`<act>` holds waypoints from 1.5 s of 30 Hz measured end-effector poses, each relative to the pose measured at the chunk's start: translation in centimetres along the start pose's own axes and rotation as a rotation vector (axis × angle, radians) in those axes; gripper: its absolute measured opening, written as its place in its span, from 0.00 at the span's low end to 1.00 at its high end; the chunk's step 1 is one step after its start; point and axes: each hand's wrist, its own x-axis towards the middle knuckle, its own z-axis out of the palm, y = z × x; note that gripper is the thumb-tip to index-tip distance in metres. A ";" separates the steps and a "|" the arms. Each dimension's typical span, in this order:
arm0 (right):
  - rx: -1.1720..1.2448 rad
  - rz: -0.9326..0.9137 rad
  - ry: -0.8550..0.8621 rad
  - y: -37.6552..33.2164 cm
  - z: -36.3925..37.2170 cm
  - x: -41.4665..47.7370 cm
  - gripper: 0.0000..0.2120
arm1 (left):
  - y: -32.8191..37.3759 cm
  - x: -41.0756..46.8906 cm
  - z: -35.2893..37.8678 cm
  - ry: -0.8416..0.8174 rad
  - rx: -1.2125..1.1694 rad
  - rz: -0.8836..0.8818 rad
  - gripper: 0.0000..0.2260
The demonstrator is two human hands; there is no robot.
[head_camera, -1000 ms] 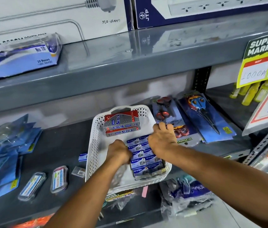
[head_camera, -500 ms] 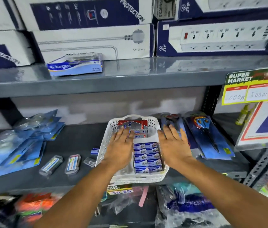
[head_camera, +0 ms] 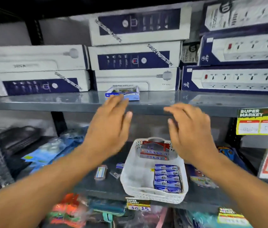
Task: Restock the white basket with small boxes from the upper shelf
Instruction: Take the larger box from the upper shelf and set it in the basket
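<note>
A white perforated basket [head_camera: 148, 193] stands on the lower shelf, holding several small blue boxes [head_camera: 167, 177] in two rows on its right side and red-and-silver boxes [head_camera: 154, 153] at its back. On the upper shelf lies an opened blue-and-white carton of small boxes [head_camera: 130, 94]. My left hand [head_camera: 108, 127] is raised with fingers spread, its fingertips just in front of that carton. My right hand [head_camera: 190, 129] is up beside it, open and empty, level with the upper shelf's front edge [head_camera: 47, 106].
Large white-and-navy power strip boxes [head_camera: 136, 58] are stacked behind the carton. Blue packets [head_camera: 47, 153] lie left of the basket, small blister packs [head_camera: 100, 172] beside it, scissors packs [head_camera: 225, 153] to its right. A yellow price sign [head_camera: 261, 122] hangs at right.
Both hands left the basket and rose toward the upper shelf, fingers spread. The view tilted upward, so the stacked boxes above now show.
</note>
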 end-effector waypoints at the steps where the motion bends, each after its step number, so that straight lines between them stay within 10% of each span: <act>1: -0.009 0.010 0.002 -0.4 -0.3 1.5 0.15 | -0.5 1.5 -1.3 0.010 0.010 -0.017 0.21; 21: -0.063 0.355 -0.743 -2.7 7.8 19.2 0.04 | -9.5 16.0 0.3 -0.427 -0.329 -0.776 0.05; 45: 0.192 0.513 -0.544 -3.5 -2.2 13.2 0.09 | -3.5 9.0 -5.4 -0.252 -0.613 -0.655 0.08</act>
